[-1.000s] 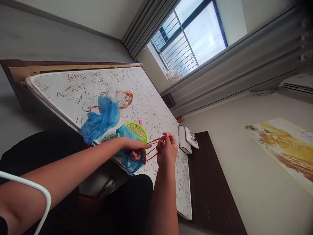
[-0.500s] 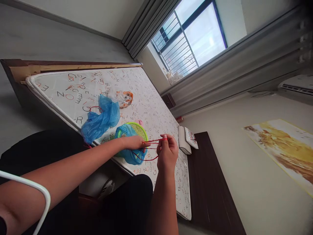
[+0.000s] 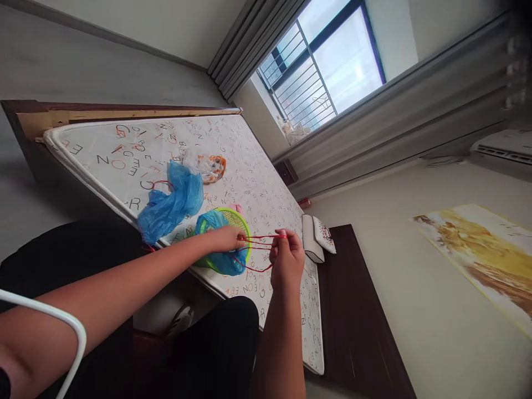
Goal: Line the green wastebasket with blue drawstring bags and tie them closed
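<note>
1. Our left hand (image 3: pixel 226 239) is closed, pinching one end of a loop of thin red cord (image 3: pixel 260 237) between its fingertips.
2. Our right hand (image 3: pixel 287 255) is curled closed on the other end of the loop, the cord lying against its thumb. Between the two hands we see several strands, the upper ones nearly straight and the lowest one sagging.
3. Just below and beside the left hand, we have a crumpled, translucent blue plastic bag (image 3: pixel 226 263), with the cord running to it.
4. Around that bag, partly behind the left hand, is a round lime-green mesh plastic basket (image 3: pixel 233 214). Near its rim, above the left hand in our view, lies a small pink item (image 3: pixel 238 208), too small to identify.
5. Up and left of the left hand, we see a second blue plastic bag (image 3: pixel 183 194) with a red drawstring, and just past it a clear plastic bag with orange print (image 3: pixel 213 167).
6. Under these things is a white mattress printed with letters (image 3: pixel 257 188).
7. Right of the right hand, well apart from it, are a cream boxy cushion (image 3: pixel 311 238) and a white patterned pillow (image 3: pixel 324 235), touching.
</note>
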`<state>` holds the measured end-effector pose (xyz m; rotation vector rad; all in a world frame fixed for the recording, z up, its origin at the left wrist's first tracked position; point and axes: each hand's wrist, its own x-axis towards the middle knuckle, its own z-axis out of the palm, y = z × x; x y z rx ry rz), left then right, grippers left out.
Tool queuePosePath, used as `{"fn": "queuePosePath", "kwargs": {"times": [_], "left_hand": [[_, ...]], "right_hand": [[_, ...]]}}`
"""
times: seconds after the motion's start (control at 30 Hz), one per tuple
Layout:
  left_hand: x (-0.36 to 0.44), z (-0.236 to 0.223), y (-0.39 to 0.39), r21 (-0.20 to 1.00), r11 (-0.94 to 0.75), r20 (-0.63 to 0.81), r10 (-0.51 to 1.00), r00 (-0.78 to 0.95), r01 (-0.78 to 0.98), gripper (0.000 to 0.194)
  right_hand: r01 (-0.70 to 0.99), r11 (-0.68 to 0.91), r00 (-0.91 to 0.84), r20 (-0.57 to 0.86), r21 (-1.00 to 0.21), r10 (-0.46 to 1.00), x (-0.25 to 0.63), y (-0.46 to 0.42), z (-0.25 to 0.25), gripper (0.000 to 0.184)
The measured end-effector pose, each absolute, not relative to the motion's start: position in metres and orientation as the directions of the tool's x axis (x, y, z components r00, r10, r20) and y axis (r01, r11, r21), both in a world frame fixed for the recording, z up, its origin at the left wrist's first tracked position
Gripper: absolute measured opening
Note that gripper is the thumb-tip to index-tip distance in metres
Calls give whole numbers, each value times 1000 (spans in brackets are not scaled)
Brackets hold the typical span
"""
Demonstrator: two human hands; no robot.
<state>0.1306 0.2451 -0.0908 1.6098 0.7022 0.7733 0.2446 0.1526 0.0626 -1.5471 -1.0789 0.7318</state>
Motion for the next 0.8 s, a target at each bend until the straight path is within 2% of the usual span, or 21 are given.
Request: {"fn": "queuePosePath", "kwargs": {"times": [0.13,0.2,0.33,0.53,0.63,0.73,0.8], "left_hand": [[123,-67,245,943,-332,310,834,456,-33,14],[121,-56,242,952,-261,305,808,504,-158,18],[123,-43,232,925,18,229,771,594,-381,29],[122,-39,226,948,61,194,667,719,-312,48],[119,-38,226,937,59,231,634,738,-345,57],[117,-37,225,943,-48,286,620,730,-329,61],[118,-39,224,960,-165,278,624,731,-224,56]], "right_hand": [[166,-33,453,47,-986,890,259,159,64,39],[137,-28,467,40,-990,884,262,160,65,41],[94,-3,468,41,-996,883,261,160,68,41],[26,-1,474,11,-1000,880,257,164,75,43],[-6,-2,492,-5,-1000,871,261,167,74,42],[-92,5,561,-47,-996,827,268,170,69,47],[-168,-6,607,-108,-986,787,271,171,65,50]]}}
